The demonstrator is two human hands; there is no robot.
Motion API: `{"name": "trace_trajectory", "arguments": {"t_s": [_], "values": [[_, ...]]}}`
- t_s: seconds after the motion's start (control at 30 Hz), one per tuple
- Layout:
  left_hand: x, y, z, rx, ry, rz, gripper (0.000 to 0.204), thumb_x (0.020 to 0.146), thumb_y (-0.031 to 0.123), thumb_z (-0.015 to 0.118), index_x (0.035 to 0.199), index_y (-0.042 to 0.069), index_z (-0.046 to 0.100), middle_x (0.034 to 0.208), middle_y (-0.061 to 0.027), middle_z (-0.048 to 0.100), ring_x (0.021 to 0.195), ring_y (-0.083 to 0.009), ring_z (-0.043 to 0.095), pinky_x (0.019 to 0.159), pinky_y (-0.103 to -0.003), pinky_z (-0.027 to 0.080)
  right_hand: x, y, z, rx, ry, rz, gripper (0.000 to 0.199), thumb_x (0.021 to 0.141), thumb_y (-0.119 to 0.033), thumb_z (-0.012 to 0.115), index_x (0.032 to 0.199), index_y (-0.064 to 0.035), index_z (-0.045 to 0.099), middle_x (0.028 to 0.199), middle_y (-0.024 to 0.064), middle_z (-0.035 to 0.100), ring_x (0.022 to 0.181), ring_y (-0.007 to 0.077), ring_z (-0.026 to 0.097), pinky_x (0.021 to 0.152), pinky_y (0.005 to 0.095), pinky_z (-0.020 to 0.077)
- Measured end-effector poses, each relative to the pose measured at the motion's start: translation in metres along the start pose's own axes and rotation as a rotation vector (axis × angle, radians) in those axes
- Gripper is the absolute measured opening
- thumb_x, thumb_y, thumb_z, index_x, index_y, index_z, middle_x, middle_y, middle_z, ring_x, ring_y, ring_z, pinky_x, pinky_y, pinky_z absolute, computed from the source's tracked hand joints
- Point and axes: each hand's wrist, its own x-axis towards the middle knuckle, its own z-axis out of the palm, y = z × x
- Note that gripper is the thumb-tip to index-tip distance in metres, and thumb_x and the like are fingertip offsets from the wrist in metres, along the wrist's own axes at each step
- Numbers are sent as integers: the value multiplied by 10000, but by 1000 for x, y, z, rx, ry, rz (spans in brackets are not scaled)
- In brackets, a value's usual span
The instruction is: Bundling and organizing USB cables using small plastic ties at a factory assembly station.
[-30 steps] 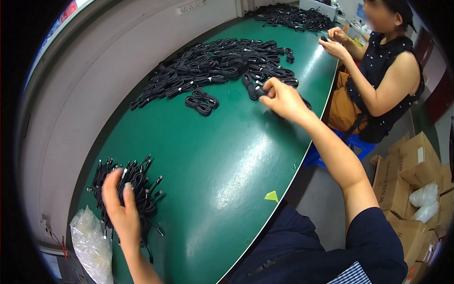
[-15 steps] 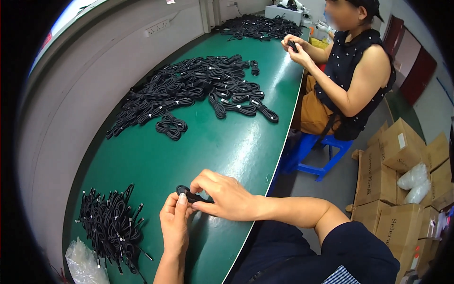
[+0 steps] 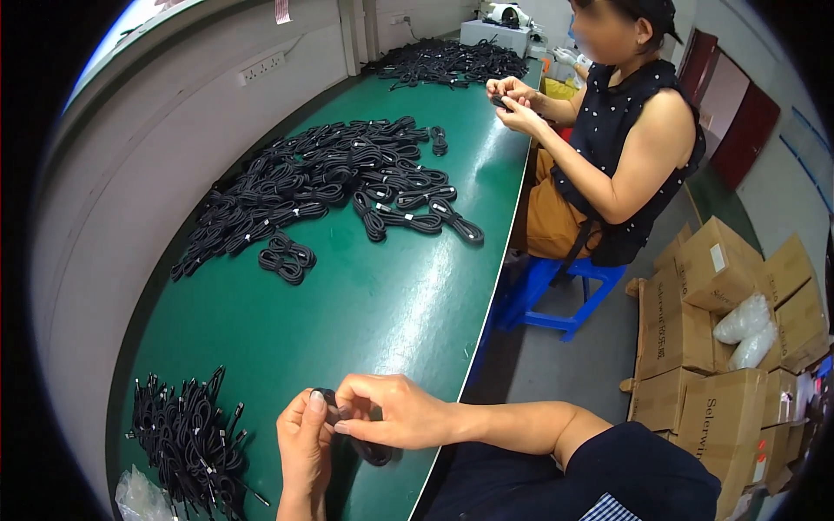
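A black coiled cable (image 3: 373, 451) is held between my two hands, low over the near part of the green table (image 3: 347, 321). My left hand (image 3: 304, 434) pinches one end of the coil, its thumb pressed on top. Bent around the middle of it are the fingers of my right hand (image 3: 395, 412), and part of the coil shows beneath that hand. Fingers hide the rest. To the left of my left hand lies a heap of black cables (image 3: 187, 443) with metal plugs sticking out.
Many coiled black cables (image 3: 304, 169) are piled farther up the table, with another heap (image 3: 452, 61) at the far end. A co-worker (image 3: 621, 148) sits at the right edge on a blue stool (image 3: 565, 300), handling a dark cable. Cardboard boxes (image 3: 669, 321) stand at right; a clear plastic bag (image 3: 142, 497) lies lower left.
The whole view has shifted, so my hands appear lower. More of the coil now shows below my right hand, whose fingers have shifted on it. Both hands keep hold.
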Motion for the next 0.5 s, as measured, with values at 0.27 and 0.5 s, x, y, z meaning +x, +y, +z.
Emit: {"name": "trace_trajectory", "arguments": {"t_s": [0.27, 0.5], "values": [[3, -5, 9, 480, 58, 137, 167, 973, 198, 448, 958, 48, 520, 839, -39, 543, 765, -86, 508, 688, -222, 423, -3, 8, 7, 42, -52, -9, 156, 850, -89, 621, 910, 4, 511, 716, 99, 575, 622, 183, 562, 596, 319, 467], [-19, 2, 2, 433, -92, -18, 369, 1006, 324, 417, 764, 53, 482, 621, 0, 490, 567, -64, 457, 502, -214, 367, -2, 5, -2, 379, -78, 166, 108, 916, -99, 566, 897, 0, 529, 710, 40, 582, 632, 94, 561, 574, 250, 468]]}}
